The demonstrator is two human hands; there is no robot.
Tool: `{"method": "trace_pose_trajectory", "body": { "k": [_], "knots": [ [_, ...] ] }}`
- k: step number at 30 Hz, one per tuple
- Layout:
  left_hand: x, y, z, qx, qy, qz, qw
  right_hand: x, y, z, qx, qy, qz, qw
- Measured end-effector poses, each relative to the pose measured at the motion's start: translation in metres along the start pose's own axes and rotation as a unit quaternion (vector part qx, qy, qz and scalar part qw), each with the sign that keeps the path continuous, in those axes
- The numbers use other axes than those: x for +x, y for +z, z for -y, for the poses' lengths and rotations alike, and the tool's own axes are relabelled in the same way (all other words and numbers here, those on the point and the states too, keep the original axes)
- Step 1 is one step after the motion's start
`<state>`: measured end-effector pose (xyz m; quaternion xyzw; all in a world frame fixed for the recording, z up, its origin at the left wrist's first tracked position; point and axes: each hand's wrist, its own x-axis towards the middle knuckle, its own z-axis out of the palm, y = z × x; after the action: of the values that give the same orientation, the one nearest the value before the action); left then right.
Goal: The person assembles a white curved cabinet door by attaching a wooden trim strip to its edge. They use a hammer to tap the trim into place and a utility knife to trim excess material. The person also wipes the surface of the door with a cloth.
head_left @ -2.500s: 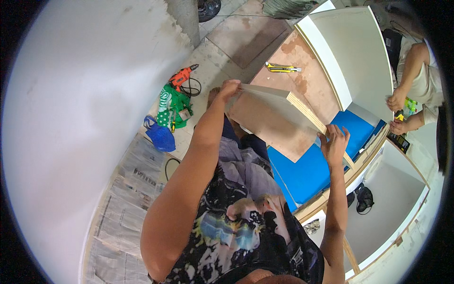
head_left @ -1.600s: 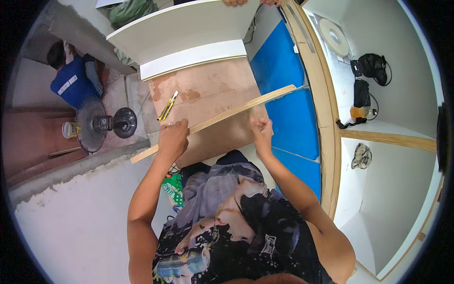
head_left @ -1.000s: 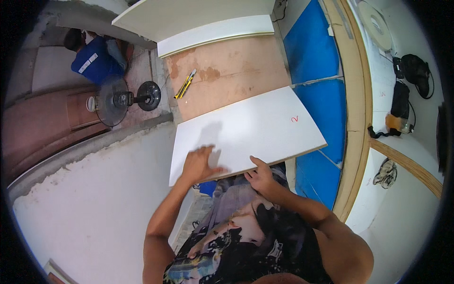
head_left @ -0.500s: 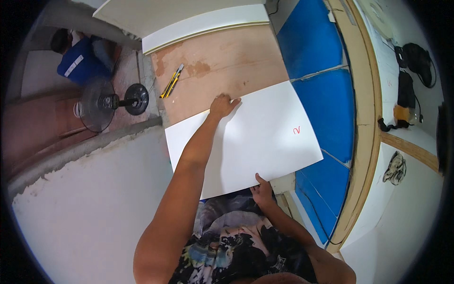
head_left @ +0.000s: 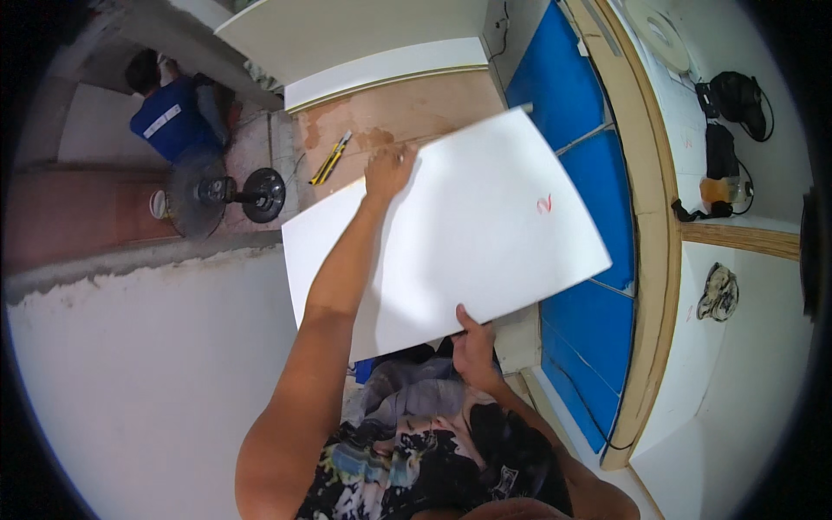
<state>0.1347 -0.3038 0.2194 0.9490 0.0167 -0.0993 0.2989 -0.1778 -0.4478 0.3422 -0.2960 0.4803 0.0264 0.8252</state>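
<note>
Head cam, near to far: I've got the right hand point(head_left: 474, 347) clamped on the near edge of a white board point(head_left: 472, 234), thumb on top, other fingers hidden underneath. Board's right in front of the torso, smooth, bright, rectangular, red handwritten mark toward its right end. Left hand point(head_left: 390, 171) is hooked over the far edge, fingers clamped on it too. Left end sits by a pale wall point(head_left: 156, 373), can't tell if they touch. Right corner overlaps the blue surface point(head_left: 598, 182), with blue showing before the tan rim point(head_left: 652, 199). Just past the far edge: yellow-black utility knife point(head_left: 331, 159), then bare brown sheet point(head_left: 451, 100) up to a white panel point(head_left: 390, 74).
</note>
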Motion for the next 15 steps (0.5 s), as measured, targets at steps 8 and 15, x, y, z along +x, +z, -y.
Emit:
{"method": "trace_pose_trajectory", "body": {
  "k": [8, 15],
  "knots": [
    [-0.006, -0.212, -0.047, -0.153, -0.048, -0.076, 0.984, -0.039, 0.104, 0.101, -0.124, -0.274, 0.105, 0.948],
    [-0.040, -0.236, -0.009, -0.321, -0.018, -0.214, 0.922, -0.087, 0.182, 0.175, -0.337, -0.437, 0.230, 0.801]
  ]
}}
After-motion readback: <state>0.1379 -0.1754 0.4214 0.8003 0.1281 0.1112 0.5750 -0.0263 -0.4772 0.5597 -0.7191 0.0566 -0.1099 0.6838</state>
